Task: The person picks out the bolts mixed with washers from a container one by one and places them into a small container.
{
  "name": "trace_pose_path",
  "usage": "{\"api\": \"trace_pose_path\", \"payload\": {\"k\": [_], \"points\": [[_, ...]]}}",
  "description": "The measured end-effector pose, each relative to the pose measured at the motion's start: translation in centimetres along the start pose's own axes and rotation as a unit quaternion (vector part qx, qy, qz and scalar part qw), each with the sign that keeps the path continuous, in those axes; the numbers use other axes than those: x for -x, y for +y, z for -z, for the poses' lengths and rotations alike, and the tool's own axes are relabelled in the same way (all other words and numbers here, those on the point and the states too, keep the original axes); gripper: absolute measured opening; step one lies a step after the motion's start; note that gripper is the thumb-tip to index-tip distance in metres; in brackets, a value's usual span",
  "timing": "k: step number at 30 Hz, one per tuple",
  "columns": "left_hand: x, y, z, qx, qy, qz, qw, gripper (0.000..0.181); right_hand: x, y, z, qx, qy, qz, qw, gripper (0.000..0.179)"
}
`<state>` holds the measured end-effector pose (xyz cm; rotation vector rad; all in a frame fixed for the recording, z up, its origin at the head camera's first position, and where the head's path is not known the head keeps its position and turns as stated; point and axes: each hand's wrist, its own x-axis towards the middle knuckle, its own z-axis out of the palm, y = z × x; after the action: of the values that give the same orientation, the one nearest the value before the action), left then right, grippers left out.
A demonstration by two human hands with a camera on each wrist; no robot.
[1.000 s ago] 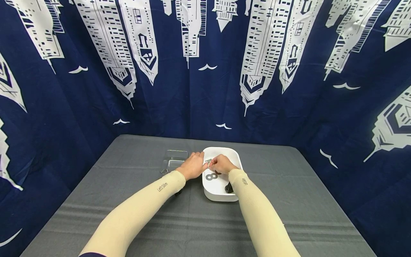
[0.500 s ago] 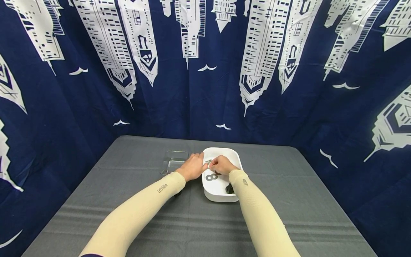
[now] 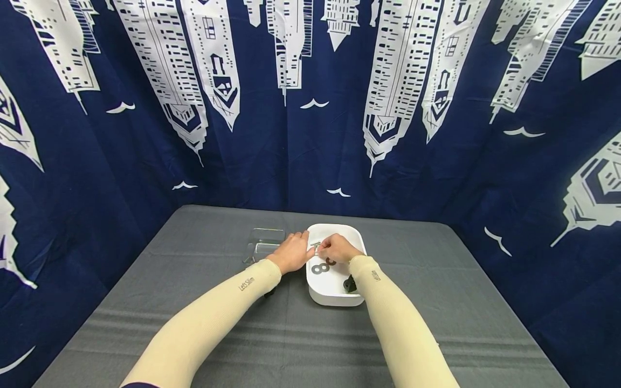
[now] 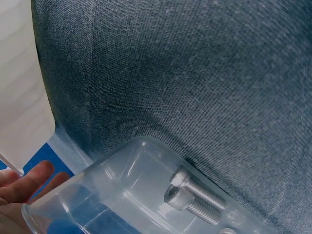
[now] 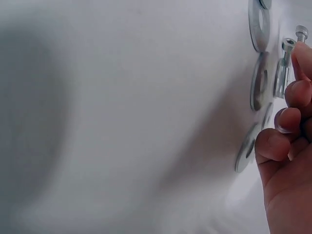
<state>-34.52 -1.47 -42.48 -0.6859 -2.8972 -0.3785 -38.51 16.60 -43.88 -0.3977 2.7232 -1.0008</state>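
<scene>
My left hand [image 3: 292, 252] grips the left rim of a white plastic tub [image 3: 335, 299], thumb over the edge and fingers along the outside. Inside the tub, my right hand [image 3: 338, 249] has its fingers curled down beside small socket-head bolts [image 5: 302, 32]. One bolt disappears behind the index fingertip; I cannot tell if it is pinched. Large flat washers [image 3: 320, 268] lie on the tub floor near the right hand, with more washers [image 5: 259, 82] in the right wrist view. Left of the tub stands a clear plastic container [image 4: 131, 170] with two thick bolts [image 4: 195, 197] inside.
A black part [image 3: 349, 284] lies in the tub's near right corner, partly behind the right sleeve. Another dark object [image 3: 269, 292] shows from under the left forearm. The grey cloth-covered table [image 3: 242, 345] ends at a navy curtain [image 3: 330, 161].
My right hand and forearm have shifted slightly right within the tub, uncovering more of the washers and black part. The left hand keeps its place on the rim.
</scene>
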Motion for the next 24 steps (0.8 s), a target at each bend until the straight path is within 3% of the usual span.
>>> {"api": "trace_pose_path", "payload": {"k": [8,24], "points": [[0.0,-0.2,-0.2,-0.005,0.007,-0.008,0.9999,0.054,0.1,0.3,1.2,0.022,0.025,0.026,0.9991,0.013],[-0.3,-0.3,-0.2,-0.020,0.020,-0.020,0.9994,0.050,1.2,-0.6,3.0,0.047,0.029,0.084,0.9949,0.013]]}}
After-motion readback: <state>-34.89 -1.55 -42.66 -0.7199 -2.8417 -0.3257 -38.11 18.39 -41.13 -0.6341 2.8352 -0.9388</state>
